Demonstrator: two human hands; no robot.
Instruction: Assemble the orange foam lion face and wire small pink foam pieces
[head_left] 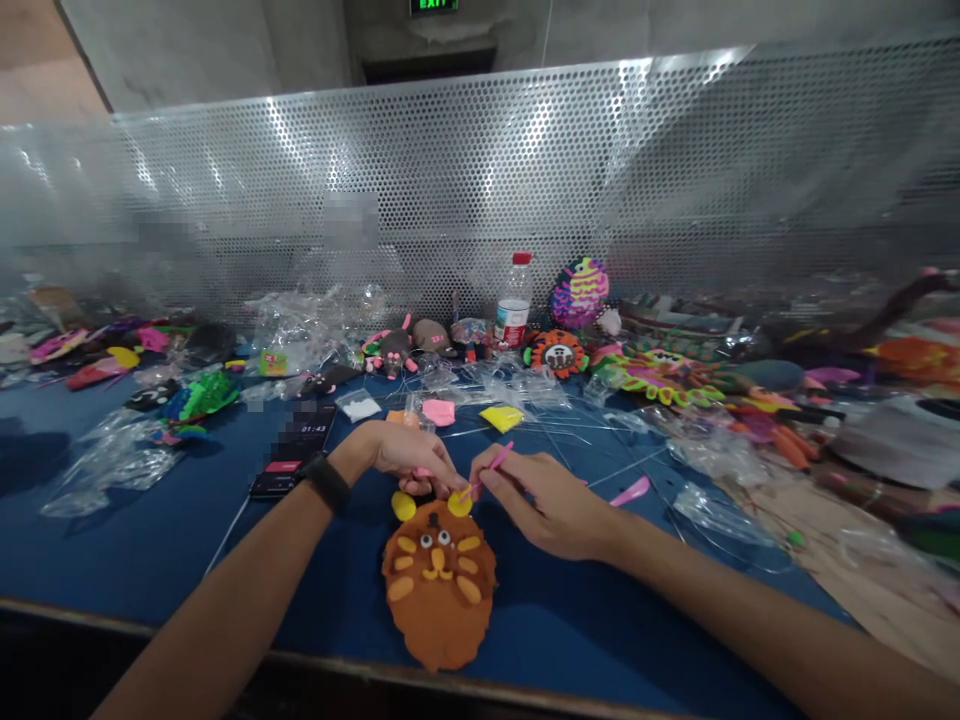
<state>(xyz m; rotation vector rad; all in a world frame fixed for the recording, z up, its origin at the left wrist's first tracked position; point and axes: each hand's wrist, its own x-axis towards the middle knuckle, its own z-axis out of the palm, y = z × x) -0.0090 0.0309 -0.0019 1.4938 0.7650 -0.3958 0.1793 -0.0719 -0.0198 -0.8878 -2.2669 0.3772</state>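
An orange-brown clay lion point(442, 630) lies face up near the table's front edge, with googly eyes, yellow-orange whisker pieces and two round yellow ears. My right hand point(544, 500) pinches a slim pink modelling tool point(501, 456), its tip down at the yellow ear on the right point(460, 503). From the other side my left hand point(405, 455) reaches over the lion's top, its fingertips touching that same ear. A bit of something pink point(422, 472) shows among its curled fingers, mostly hidden. The left yellow ear point(403, 506) lies below this hand.
Behind my hands lie packets of white point(358, 406), pink point(439, 412) and yellow clay point(502, 418). A phone point(289, 465) is left of my wrist. Another pink tool point(631, 491) lies right. Clay figures, plastic wrappers and a bottle point(513, 305) line the perforated metal screen point(450, 170).
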